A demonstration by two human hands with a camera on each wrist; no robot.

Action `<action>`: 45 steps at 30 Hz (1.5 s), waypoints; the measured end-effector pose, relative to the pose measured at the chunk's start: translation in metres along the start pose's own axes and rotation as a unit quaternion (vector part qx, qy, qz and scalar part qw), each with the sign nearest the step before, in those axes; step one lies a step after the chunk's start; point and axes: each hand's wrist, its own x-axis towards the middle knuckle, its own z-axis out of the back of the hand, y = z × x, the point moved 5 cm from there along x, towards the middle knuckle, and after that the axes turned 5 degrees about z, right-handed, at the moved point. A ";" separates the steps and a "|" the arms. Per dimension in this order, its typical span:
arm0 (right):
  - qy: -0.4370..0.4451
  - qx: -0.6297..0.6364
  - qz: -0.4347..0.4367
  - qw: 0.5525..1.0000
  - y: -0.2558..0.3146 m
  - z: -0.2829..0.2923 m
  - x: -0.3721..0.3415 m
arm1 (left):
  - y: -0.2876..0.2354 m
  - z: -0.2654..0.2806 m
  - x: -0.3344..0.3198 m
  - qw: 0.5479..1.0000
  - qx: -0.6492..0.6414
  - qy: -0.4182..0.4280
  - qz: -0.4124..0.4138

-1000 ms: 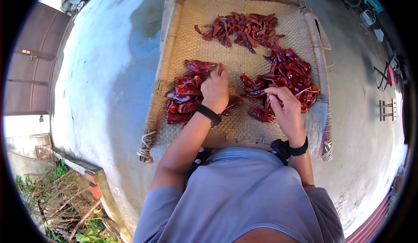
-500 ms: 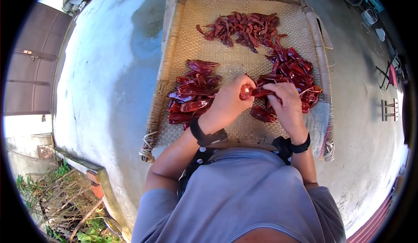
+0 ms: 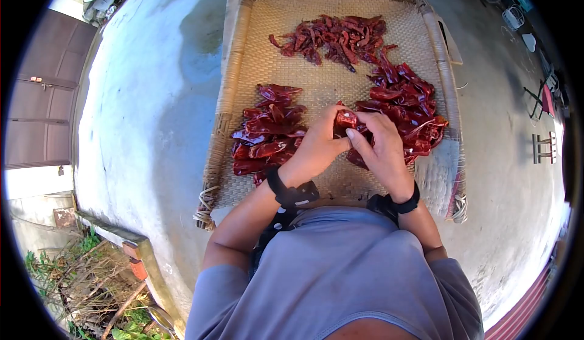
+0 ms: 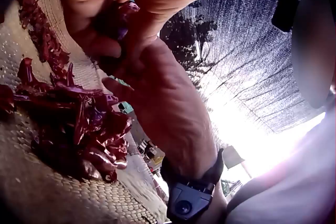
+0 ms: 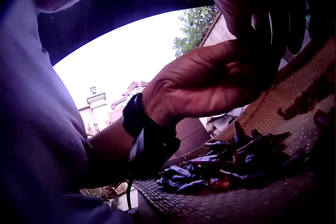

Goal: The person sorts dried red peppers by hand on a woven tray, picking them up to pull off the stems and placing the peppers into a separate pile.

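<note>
Above the middle of the woven tray (image 3: 234, 60), the left hand (image 3: 317, 148) curls round a red pepper (image 3: 346, 119) whose pale-centred end faces up. The right hand (image 3: 383, 151) has its thumb and fingers on the same pepper, pinching it from the right. In the left wrist view the pepper (image 4: 126, 14) is partly covered by fingers. One pile of glossy red peppers (image 3: 267, 130) lies left of the hands, and another pile (image 3: 420, 112) to their right.
Smaller, shrivelled red pieces (image 3: 340, 35) lie at the tray's far side. Grey concrete ground (image 3: 164, 102) surrounds the tray. A small rack-like stool (image 3: 543, 150) stands at the right, and plants (image 3: 91, 279) grow at the lower left.
The left hand moved right from the left pile, carrying a pepper to the right hand. Since then the hands have drawn closer together, and the pepper's end has turned upward.
</note>
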 end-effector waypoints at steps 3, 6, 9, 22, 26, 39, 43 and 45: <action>-0.009 0.034 -0.026 0.999 -0.005 -0.001 -0.001 | -0.011 0.006 -0.008 0.995 0.094 -0.023 -0.040; -0.045 -0.071 0.011 0.996 -0.011 0.017 0.007 | -0.031 0.042 -0.014 0.942 0.308 -0.066 -0.116; -0.078 -0.217 0.033 0.973 -0.017 0.039 0.018 | -0.020 0.096 0.003 0.883 0.445 -0.133 -0.069; -0.084 -0.202 -0.031 0.975 -0.041 0.030 0.013 | 0.072 0.161 0.081 0.815 0.561 -0.048 0.134; -0.071 -0.172 -0.017 0.982 -0.033 0.021 0.010 | 0.062 0.144 0.071 0.833 0.542 -0.064 0.088; -0.025 0.137 -0.052 0.989 -0.013 -0.008 0.012 | -0.009 0.063 0.014 0.980 0.194 -0.015 -0.034; -0.012 0.160 -0.044 0.986 -0.015 -0.009 0.011 | 0.002 0.051 0.007 0.997 0.073 -0.006 -0.032; -0.019 0.154 -0.062 0.986 -0.016 -0.006 0.010 | 0.011 0.050 0.003 0.999 -0.014 0.012 0.045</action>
